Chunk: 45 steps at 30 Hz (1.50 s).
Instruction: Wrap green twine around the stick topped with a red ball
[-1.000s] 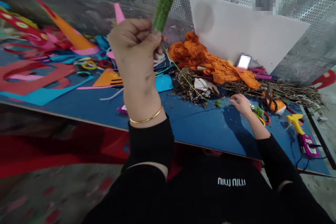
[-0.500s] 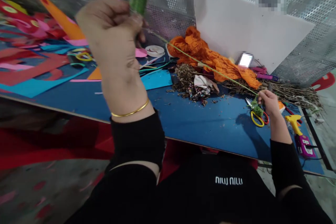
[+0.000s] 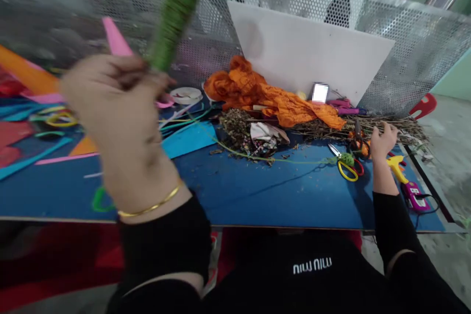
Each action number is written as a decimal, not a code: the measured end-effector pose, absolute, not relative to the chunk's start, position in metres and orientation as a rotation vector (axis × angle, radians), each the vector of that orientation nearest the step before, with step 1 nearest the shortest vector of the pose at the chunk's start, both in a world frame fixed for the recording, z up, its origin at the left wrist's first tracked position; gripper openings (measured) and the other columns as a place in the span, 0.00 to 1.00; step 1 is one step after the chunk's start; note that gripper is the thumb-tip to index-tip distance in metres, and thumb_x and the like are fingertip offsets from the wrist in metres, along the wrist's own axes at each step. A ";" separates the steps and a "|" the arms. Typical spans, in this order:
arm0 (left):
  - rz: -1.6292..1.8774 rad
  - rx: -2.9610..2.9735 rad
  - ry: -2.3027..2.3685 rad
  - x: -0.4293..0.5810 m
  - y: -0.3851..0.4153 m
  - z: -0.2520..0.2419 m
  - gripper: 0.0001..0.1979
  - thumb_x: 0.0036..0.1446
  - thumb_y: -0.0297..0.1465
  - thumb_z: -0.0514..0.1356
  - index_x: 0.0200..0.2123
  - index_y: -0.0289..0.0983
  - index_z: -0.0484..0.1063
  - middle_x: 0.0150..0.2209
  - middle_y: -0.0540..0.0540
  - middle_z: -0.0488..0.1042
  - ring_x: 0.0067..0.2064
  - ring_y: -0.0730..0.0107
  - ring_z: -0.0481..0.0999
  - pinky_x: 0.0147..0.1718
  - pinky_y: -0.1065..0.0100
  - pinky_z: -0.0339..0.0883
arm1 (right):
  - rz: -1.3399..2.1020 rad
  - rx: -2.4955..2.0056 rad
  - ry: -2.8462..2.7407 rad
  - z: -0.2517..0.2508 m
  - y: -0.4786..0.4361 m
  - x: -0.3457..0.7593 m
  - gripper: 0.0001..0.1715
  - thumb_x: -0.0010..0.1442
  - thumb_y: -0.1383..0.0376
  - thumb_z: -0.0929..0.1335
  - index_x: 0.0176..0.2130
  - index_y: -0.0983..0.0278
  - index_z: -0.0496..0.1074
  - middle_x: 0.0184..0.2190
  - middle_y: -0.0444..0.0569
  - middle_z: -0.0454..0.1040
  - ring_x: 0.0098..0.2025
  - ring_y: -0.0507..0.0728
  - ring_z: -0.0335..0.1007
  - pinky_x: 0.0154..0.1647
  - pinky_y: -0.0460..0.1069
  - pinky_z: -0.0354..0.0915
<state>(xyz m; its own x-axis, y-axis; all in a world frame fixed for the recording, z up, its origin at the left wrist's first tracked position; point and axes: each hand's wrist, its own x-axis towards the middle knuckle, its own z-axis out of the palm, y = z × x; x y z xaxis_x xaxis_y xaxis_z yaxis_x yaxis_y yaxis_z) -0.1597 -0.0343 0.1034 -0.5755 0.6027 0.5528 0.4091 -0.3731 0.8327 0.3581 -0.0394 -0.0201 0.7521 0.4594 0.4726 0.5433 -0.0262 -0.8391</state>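
Raised at the left, my left hand (image 3: pixel 121 93) is closed around the lower end of a thick green rod (image 3: pixel 180 10) that looks wound with yarn. From near this hand a green strand (image 3: pixel 235 153) sags across the table to a small green yarn ball (image 3: pixel 347 159). The ball rests on scissors with yellow and red handles (image 3: pixel 348 172). Over the table's right end is my right hand (image 3: pixel 383 141), fingers apart and apparently holding nothing. Just left of it are dark-handled scissors (image 3: pixel 358 141) and something orange.
An orange cloth (image 3: pixel 272 95) lies along the back near dried plant bits (image 3: pixel 237 130) and dry stalks. A yellow and purple glue gun (image 3: pixel 414 196) is at the right edge. Coloured paper pieces (image 3: pixel 195 138) spread leftward. A white board (image 3: pixel 309 54) leans on perforated metal.
My right hand has let go of the green yarn ball, which now sits on the scissors, and moved away with fingers spread. The strand has gone from taut to slack. The view has shifted.
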 end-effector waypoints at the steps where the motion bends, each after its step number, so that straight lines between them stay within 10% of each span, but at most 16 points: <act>1: 2.061 1.278 1.724 -0.140 -0.034 0.107 0.20 0.47 0.08 0.61 0.42 0.29 0.77 0.27 0.58 0.74 0.28 0.78 0.72 0.40 0.65 0.76 | -0.160 -1.687 -0.922 -0.019 -0.037 0.346 0.18 0.53 0.67 0.71 0.45 0.66 0.80 0.53 0.62 0.77 0.62 0.68 0.69 0.71 0.65 0.60; 7: 1.762 1.604 1.351 -0.047 -0.040 0.086 0.11 0.53 0.18 0.70 0.39 0.36 0.81 0.34 0.53 0.84 0.36 0.70 0.81 0.41 0.68 0.74 | -0.274 -1.244 -1.180 0.015 -0.025 0.274 0.17 0.66 0.58 0.68 0.44 0.63 0.83 0.42 0.54 0.83 0.50 0.62 0.78 0.61 0.61 0.71; 15: 1.533 1.832 1.283 -0.014 -0.042 0.058 0.09 0.60 0.28 0.65 0.44 0.40 0.81 0.41 0.47 0.86 0.44 0.61 0.84 0.48 0.61 0.75 | 1.009 -0.699 -1.474 0.017 -0.021 0.170 0.26 0.60 0.54 0.77 0.55 0.55 0.78 0.55 0.50 0.83 0.59 0.59 0.80 0.68 0.60 0.72; 20: 1.449 1.871 1.269 -0.014 -0.032 0.047 0.11 0.61 0.28 0.64 0.46 0.41 0.81 0.44 0.48 0.86 0.46 0.61 0.84 0.49 0.61 0.74 | 1.333 -0.659 -1.432 0.000 -0.021 0.134 0.26 0.56 0.49 0.80 0.50 0.57 0.79 0.43 0.47 0.84 0.45 0.56 0.81 0.50 0.52 0.78; 24: 1.401 1.878 1.298 -0.014 -0.026 0.047 0.12 0.62 0.27 0.64 0.48 0.42 0.81 0.44 0.49 0.86 0.46 0.62 0.85 0.48 0.63 0.74 | 1.078 -0.915 -1.652 0.010 -0.034 0.153 0.26 0.68 0.47 0.69 0.30 0.63 0.78 0.22 0.43 0.74 0.26 0.51 0.69 0.32 0.48 0.69; 32: 1.358 1.903 1.410 -0.006 -0.023 0.054 0.10 0.63 0.28 0.65 0.48 0.42 0.81 0.41 0.50 0.87 0.43 0.61 0.85 0.43 0.63 0.72 | 0.457 -0.497 -1.380 0.034 -0.050 0.160 0.21 0.72 0.54 0.67 0.29 0.58 0.77 0.39 0.48 0.77 0.52 0.60 0.80 0.59 0.61 0.75; 35: 1.310 1.961 1.390 0.000 -0.025 0.051 0.10 0.63 0.28 0.66 0.47 0.43 0.81 0.43 0.51 0.87 0.46 0.59 0.85 0.45 0.63 0.72 | 0.726 -0.357 -1.322 0.035 -0.047 0.154 0.28 0.73 0.51 0.65 0.24 0.59 0.70 0.23 0.41 0.66 0.30 0.52 0.76 0.44 0.54 0.78; 40: 1.245 2.001 1.302 0.007 -0.024 0.047 0.16 0.63 0.28 0.65 0.54 0.44 0.79 0.46 0.51 0.87 0.49 0.60 0.85 0.48 0.63 0.73 | 0.980 -0.476 -1.182 0.042 -0.049 0.161 0.25 0.70 0.55 0.69 0.23 0.62 0.71 0.16 0.33 0.47 0.14 0.43 0.37 0.18 0.43 0.54; 45: 1.309 2.013 1.316 0.009 -0.019 0.040 0.19 0.63 0.29 0.66 0.57 0.44 0.77 0.43 0.52 0.86 0.44 0.63 0.85 0.45 0.65 0.74 | 0.857 -0.787 -1.143 0.043 -0.062 0.164 0.20 0.65 0.56 0.73 0.25 0.62 0.74 0.19 0.39 0.62 0.19 0.46 0.51 0.22 0.45 0.56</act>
<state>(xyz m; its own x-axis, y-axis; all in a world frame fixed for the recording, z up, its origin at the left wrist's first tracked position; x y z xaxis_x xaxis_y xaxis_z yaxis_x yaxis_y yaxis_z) 0.0086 -0.0186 0.0403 0.1176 0.8658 0.4864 0.4908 -0.4764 0.7294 0.1636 -0.0618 0.0426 0.1870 0.8828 0.4309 -0.1660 0.4607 -0.8719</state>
